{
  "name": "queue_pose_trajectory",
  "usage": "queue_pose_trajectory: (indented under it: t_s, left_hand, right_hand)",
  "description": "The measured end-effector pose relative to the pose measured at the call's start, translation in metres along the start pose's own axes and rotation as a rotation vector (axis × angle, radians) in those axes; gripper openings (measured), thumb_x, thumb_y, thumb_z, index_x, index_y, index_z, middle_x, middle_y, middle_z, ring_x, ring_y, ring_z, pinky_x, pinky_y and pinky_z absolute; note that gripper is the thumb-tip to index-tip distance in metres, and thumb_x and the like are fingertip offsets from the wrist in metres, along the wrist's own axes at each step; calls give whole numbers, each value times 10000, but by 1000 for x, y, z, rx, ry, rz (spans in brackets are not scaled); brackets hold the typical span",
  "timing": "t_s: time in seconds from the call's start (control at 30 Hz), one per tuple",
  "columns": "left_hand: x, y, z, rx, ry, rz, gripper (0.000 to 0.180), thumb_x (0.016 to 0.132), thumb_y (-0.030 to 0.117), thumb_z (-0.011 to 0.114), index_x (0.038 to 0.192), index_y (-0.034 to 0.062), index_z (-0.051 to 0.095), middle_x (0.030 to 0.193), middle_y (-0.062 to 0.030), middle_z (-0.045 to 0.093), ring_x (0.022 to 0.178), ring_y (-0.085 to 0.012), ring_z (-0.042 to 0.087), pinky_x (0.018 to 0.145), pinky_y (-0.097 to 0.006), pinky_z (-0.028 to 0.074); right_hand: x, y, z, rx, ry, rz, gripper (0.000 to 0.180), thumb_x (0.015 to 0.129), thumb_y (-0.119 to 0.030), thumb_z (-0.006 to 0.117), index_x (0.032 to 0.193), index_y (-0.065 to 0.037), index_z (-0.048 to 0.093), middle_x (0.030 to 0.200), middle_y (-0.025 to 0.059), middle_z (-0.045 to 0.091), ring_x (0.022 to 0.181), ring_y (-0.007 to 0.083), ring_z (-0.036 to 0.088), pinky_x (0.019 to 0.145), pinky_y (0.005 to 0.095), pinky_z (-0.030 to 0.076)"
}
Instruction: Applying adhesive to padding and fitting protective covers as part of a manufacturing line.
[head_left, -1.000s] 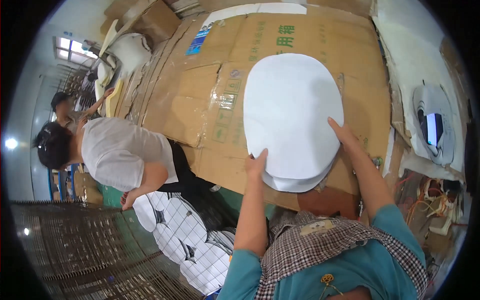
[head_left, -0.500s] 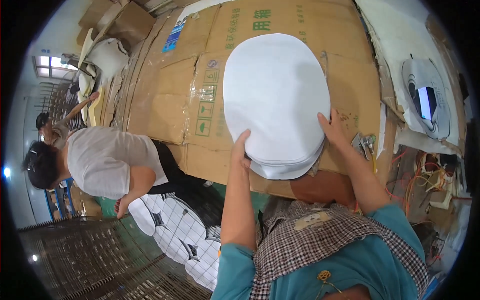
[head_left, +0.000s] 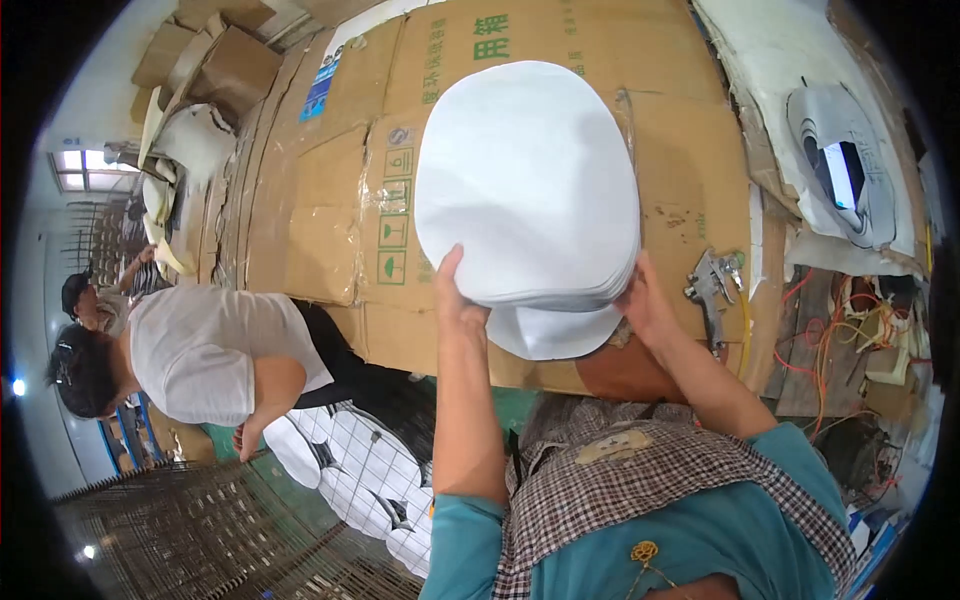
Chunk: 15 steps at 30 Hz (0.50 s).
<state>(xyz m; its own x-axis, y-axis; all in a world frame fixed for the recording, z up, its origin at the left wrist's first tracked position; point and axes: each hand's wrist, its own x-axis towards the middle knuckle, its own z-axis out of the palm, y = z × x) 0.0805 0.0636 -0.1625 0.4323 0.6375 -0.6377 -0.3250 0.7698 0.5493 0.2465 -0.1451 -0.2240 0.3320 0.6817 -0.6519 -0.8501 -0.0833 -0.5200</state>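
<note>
A stack of white oval sheets point(head_left: 530, 180) lies over the cardboard-covered table in front of me. My left hand point(head_left: 457, 292) grips its near left edge, thumb on top and fingers underneath. At the near right edge, my right hand point(head_left: 645, 300) holds the layered rims, its fingertips partly hidden beside the stack. The near rims look raised a little. Below them a separate white sheet point(head_left: 555, 335) sticks out toward me.
A metal spray gun point(head_left: 712, 290) with a yellow hose lies right of my right hand. A lit phone point(head_left: 842, 178) rests farther right, above tangled cables point(head_left: 825, 340). At left, a co-worker in a white shirt point(head_left: 210, 345) bends over a wire rack point(head_left: 350, 450) holding white ovals.
My right hand has moved down the stack's side to its near right edge. The near rims have risen, and more of the sheet beneath shows. The whole view has shifted slightly.
</note>
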Motion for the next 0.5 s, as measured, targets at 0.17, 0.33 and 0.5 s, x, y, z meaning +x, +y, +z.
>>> queue_pose_trajectory:
  t_s: [0.17, 0.33, 0.5]
  left_hand:
    - [-12, -12, -30, 82, 86, 3, 537, 807, 232, 584, 1265, 6, 419, 1217, -157, 515, 1089, -315, 516, 923, -444, 435]
    - [-19, -36, -82, 268, 165, -57, 584, 786, 264, 629, 1272, 12, 425, 1232, -139, 513, 1089, -286, 518, 912, -403, 436]
    - [-22, -37, -101, 398, 268, -36, 634, 781, 289, 646, 1303, 25, 399, 1258, -118, 499, 1084, -261, 521, 927, -370, 412]
  right_hand:
    - [0, -23, 18, 20, 167, -143, 654, 810, -220, 671, 1335, -35, 327, 1202, 143, 488, 1095, 234, 472, 895, 386, 413]
    - [1, 30, -28, -317, 204, -244, 761, 786, -190, 684, 1385, -41, 240, 1243, 171, 457, 1110, 240, 466, 883, 363, 421]
    - [-15, -15, -7, -521, 125, 45, 773, 765, -227, 706, 1373, -56, 261, 1192, 161, 504, 1029, 228, 526, 841, 330, 454]
